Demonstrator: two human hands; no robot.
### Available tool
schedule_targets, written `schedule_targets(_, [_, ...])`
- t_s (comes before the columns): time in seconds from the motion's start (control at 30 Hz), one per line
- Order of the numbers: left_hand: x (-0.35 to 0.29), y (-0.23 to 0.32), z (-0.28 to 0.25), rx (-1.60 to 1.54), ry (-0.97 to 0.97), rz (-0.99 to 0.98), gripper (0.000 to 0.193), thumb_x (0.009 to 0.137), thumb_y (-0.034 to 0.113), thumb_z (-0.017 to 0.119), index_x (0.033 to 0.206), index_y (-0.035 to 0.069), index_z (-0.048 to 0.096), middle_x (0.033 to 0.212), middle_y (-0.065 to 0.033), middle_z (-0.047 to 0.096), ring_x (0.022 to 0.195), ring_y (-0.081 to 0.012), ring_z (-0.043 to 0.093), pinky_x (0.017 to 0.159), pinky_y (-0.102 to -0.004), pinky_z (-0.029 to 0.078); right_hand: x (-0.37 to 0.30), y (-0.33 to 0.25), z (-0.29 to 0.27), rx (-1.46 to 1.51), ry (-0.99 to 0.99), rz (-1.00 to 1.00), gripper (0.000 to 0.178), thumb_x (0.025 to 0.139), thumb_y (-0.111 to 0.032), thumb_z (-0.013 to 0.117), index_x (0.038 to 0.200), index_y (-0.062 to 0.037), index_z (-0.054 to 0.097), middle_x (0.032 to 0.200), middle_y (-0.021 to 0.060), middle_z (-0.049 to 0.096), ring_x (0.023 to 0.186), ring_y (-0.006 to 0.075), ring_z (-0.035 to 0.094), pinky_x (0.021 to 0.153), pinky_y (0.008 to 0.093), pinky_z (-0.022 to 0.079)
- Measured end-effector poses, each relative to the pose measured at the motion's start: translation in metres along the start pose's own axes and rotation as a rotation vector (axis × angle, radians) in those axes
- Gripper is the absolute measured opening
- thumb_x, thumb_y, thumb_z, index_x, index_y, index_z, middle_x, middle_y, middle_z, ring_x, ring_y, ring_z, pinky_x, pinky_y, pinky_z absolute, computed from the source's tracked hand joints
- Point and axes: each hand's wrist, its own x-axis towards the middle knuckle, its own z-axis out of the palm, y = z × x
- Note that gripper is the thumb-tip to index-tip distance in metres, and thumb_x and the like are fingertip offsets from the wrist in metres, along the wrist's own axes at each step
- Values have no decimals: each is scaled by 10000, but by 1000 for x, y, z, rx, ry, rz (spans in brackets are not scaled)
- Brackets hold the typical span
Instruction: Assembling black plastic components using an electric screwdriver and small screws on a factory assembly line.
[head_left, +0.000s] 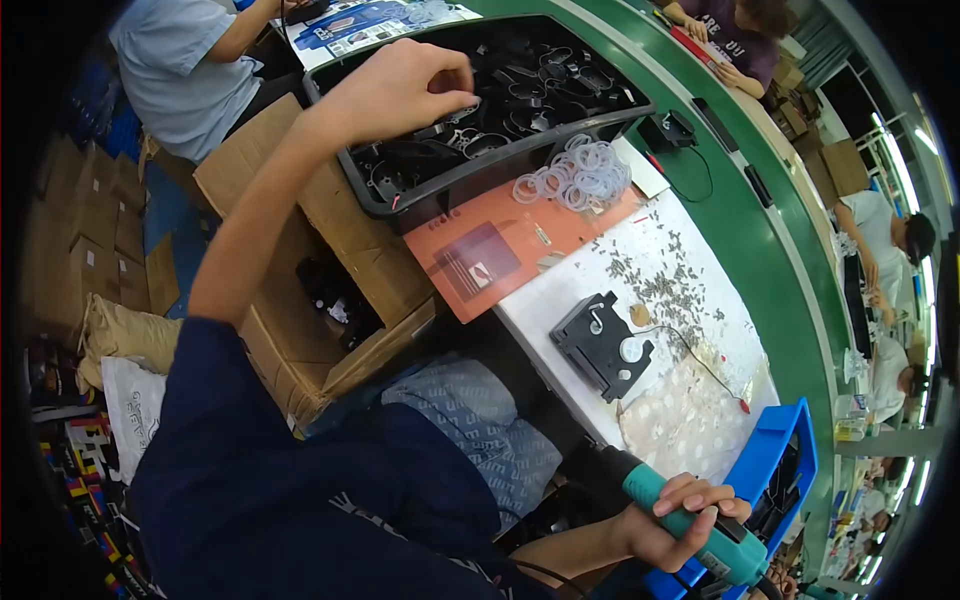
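Observation:
My left hand (410, 88) reaches over a large black tray (500, 150) heaped with black plastic parts (530, 92). Its fingers are curled in a pinch; what they hold, if anything, is hidden. In my right hand (665, 525) is a green electric screwdriver (730, 550) with a black nose, tilted to the upper left above my lap. On the white work surface (545, 295) lies a black fixture block (600, 345) with small round pieces on it. Many tiny screws (665, 275) are scattered beyond it. Clear plastic rings (585, 175) sit piled on an orange sheet (470, 255).
An open cardboard box (280, 330) stands left of the work surface, below the tray. A blue bin (765, 440) with black parts is at the right. Beyond runs a green conveyor (730, 190). Other people sit around, one in a light blue shirt (185, 70) at the far left.

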Motion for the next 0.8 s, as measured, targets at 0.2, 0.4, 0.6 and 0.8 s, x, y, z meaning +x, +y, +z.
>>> schedule_targets(0.2, [-6, 57, 28, -342, 184, 371, 133, 790, 72, 661, 910, 14, 656, 702, -119, 629, 616, -178, 622, 587, -292, 491, -1, 7, 0, 35, -189, -22, 167, 858, -71, 502, 990, -35, 406, 749, 100, 490, 420, 128, 433, 424, 222, 355])
schedule_targets(0.4, [-22, 75, 116, 693, -10, 519, 204, 683, 89, 631, 862, -9, 645, 889, -96, 572, 878, -217, 519, 786, -293, 423, -10, 5, 5, 62, -170, 33, 205, 844, -94, 543, 985, -40, 405, 735, 99, 492, 421, 141, 445, 405, 231, 371])
schedule_targets(0.6, [-6, 47, 142, 677, 83, 486, 83, 695, 87, 586, 731, 34, 637, 780, -83, 584, 737, -201, 610, 624, -293, 494, -18, -3, -4, 92, -108, 39, 248, 794, -34, 562, 959, -34, 377, 718, 118, 535, 443, 177, 528, 449, 278, 463])
schedule_targets(0.8, [-4, 69, 126, 426, -23, 435, 53, 742, 54, 583, 785, 27, 570, 778, -113, 616, 688, -273, 649, 623, -355, 522, -21, -6, -18, 99, -104, 90, 252, 780, -15, 560, 964, -33, 389, 701, 125, 557, 493, 186, 548, 503, 284, 486])
